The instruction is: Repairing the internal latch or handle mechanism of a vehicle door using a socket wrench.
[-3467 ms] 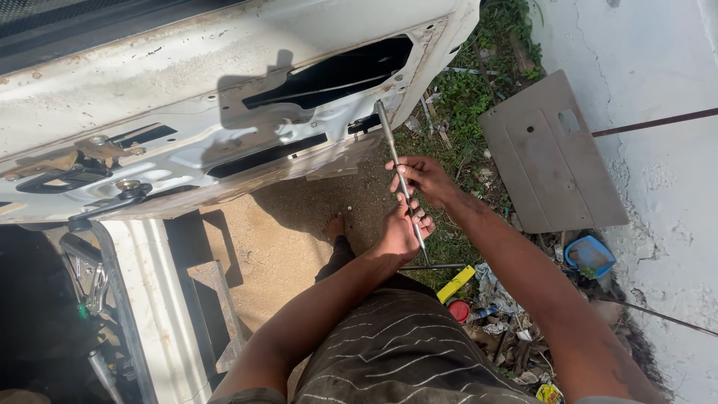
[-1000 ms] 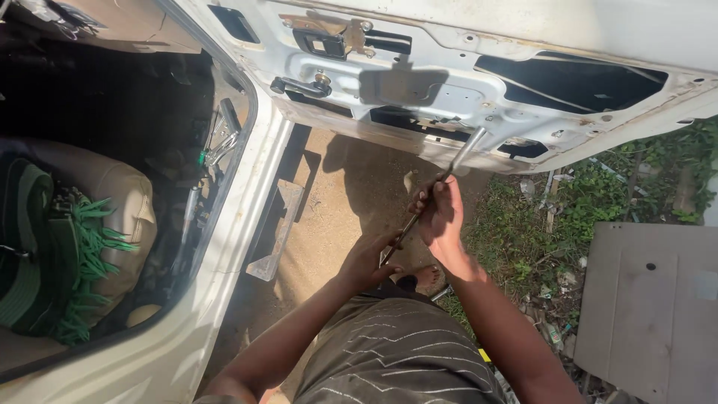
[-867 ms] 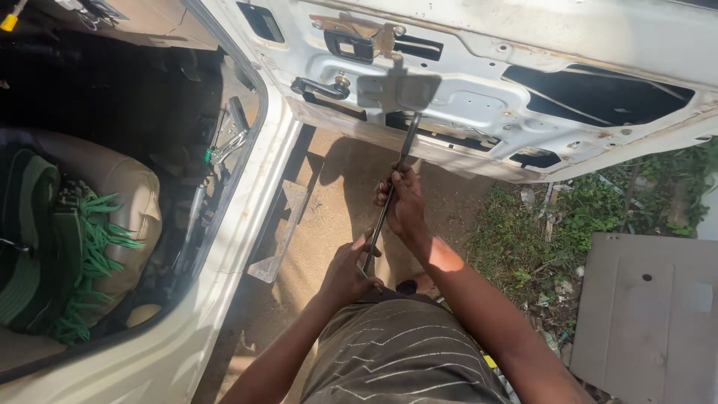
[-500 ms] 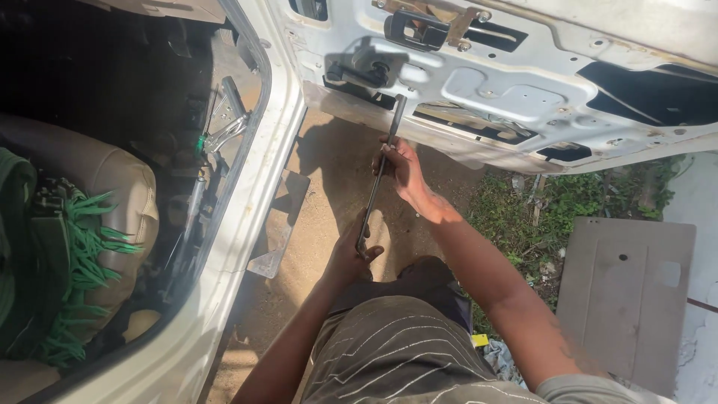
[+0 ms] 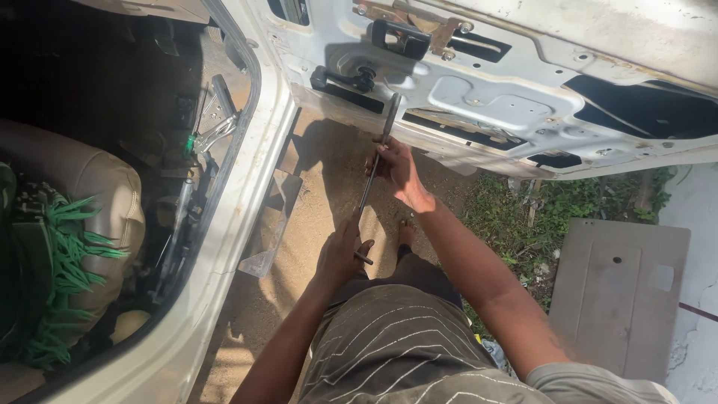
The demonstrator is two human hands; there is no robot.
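Observation:
A long thin metal rod runs from below the open white car door down toward me. Its upper end meets the door's bare inner panel near a black latch piece. My right hand grips the rod near its upper part, just under the door's lower edge. My left hand holds the rod's lower end, above my striped shorts. The door's trim is off, showing cut-outs and bolts.
The car's interior lies at left, with a tan seat under a green fringed cover and the white sill. A grey flat door panel rests on the grass at right. Bare dirt ground lies under the door.
My view has swung from the door's right end toward its hinge side. Both hands carried the rod left along the door; its upper end now sits near the black latch piece.

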